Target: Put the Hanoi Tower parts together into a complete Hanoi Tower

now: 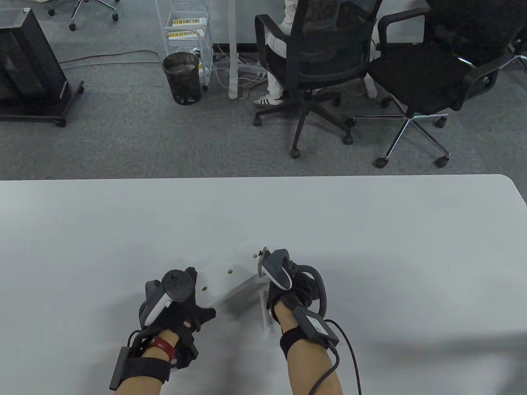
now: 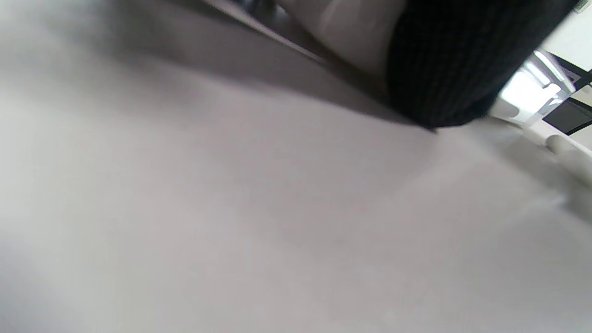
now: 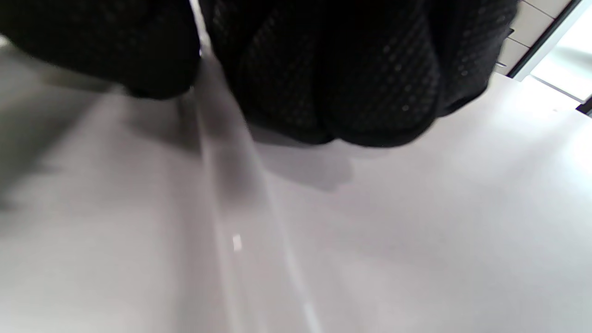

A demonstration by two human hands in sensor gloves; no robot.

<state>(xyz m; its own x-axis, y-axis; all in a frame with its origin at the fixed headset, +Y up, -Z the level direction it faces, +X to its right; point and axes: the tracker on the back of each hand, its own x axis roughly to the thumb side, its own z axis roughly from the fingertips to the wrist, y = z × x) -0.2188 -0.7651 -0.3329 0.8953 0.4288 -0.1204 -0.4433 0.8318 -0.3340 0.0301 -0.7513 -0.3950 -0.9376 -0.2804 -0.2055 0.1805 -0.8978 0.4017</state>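
A white Hanoi Tower base board (image 1: 228, 275) with three holes is tilted, its right end raised off the table. My left hand (image 1: 193, 300) grips its near-left end; the gloved fingers (image 2: 444, 60) show dark at the top of the left wrist view. My right hand (image 1: 284, 288) is at the board's right end and grips a white peg (image 1: 265, 308) that reaches down toward the table beside the board. In the right wrist view the peg (image 3: 240, 194) runs blurred from between my gloved fingers (image 3: 360, 69) down to the bottom edge. No discs are in view.
The white table (image 1: 391, 247) reaches its far edge about mid-frame, with a rounded corner at the right. Beyond it are office chairs (image 1: 428, 78), a seated person and a black bin (image 1: 182, 77) on grey carpet.
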